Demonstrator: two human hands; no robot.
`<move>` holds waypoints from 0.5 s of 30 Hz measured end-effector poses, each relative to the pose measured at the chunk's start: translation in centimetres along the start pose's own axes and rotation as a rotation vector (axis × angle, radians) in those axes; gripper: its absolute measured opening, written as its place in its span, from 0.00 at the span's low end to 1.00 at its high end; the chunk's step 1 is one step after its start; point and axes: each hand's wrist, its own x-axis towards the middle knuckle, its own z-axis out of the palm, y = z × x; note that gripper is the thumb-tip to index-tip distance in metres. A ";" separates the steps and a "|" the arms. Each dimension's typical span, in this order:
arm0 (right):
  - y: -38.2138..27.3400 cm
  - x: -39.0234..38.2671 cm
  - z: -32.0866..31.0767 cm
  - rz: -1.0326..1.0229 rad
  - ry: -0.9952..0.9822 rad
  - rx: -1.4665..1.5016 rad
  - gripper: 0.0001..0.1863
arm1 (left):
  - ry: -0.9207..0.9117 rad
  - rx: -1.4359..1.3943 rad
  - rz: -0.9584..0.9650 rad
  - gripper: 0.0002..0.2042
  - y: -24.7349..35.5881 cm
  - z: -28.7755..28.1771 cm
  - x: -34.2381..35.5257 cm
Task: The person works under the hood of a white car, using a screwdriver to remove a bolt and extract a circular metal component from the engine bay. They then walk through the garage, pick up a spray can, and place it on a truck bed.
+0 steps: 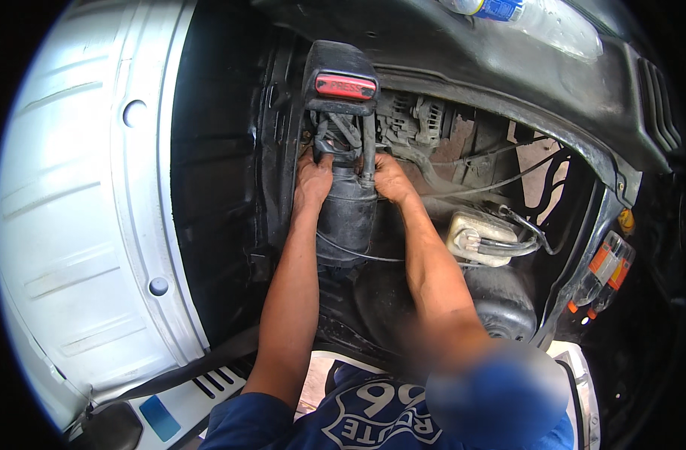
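Both my hands are at the upper part of a black cylindrical canister (347, 225) in an open engine bay. On its left side, my left hand (313, 178) is closed, its thumb pressed against a black fitting (340, 154) at the canister's top. Across from it, my right hand (392, 178) is closed beside an upright black hose (368, 146); its fingertips are hidden, and so is whatever they hold. Above the hands stands a black seat-belt buckle (341, 56) with a red release button (345, 86), which covers part of the fittings.
A whitish plastic reservoir (482, 238) with hoses sits right of my right forearm. Behind it are a dusty ribbed engine part (427, 120) and thin cables. Plastic bottles (609, 266) lie at the right, another bottle (557, 30) at the top. A white metal panel (80, 195) fills the left.
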 end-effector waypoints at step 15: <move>-0.9 -0.6 -3.5 0.612 0.021 0.719 0.09 | 0.046 -0.003 0.054 0.23 -1.0 0.5 0.2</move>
